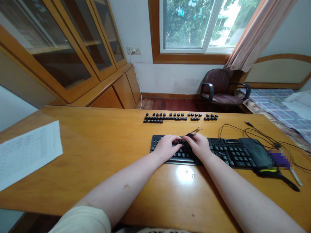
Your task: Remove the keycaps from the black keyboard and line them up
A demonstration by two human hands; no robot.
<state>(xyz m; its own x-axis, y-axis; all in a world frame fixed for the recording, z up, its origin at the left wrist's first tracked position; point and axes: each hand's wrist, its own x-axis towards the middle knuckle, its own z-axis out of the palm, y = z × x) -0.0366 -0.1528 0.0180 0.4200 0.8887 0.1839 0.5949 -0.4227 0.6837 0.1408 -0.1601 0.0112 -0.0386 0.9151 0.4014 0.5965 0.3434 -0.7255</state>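
- Head view: left hand (167,147) rests over the keyboard (181,159), fingers curled; whether it grasps anything cannot be told.
- Right hand (198,145), just beside it, pinches a small tool (190,134) between thumb and fingers; thin prongs point away from the body.
- Keyboard position: directly beneath both hands, flat on the desk (102,139). Long axis runs left to right across the front of the body, right end slightly nearer.
- Nearer hand: left for the keyboard's left end; right for the number pad.
- Obstruction: both hands and the right forearm (233,184) hide the middle keys.
- Loose caps (184,118): set in rows beyond the keyboard, apart from it, long axis roughly parallel.
- Right of the keyboard: coiled cable (257,133) and a black-and-yellow item (274,174); the purple item (279,159) beside them is blurred.
- Far left: paper (31,150), well apart from the hands.
- Beyond the desk: chair (217,85).
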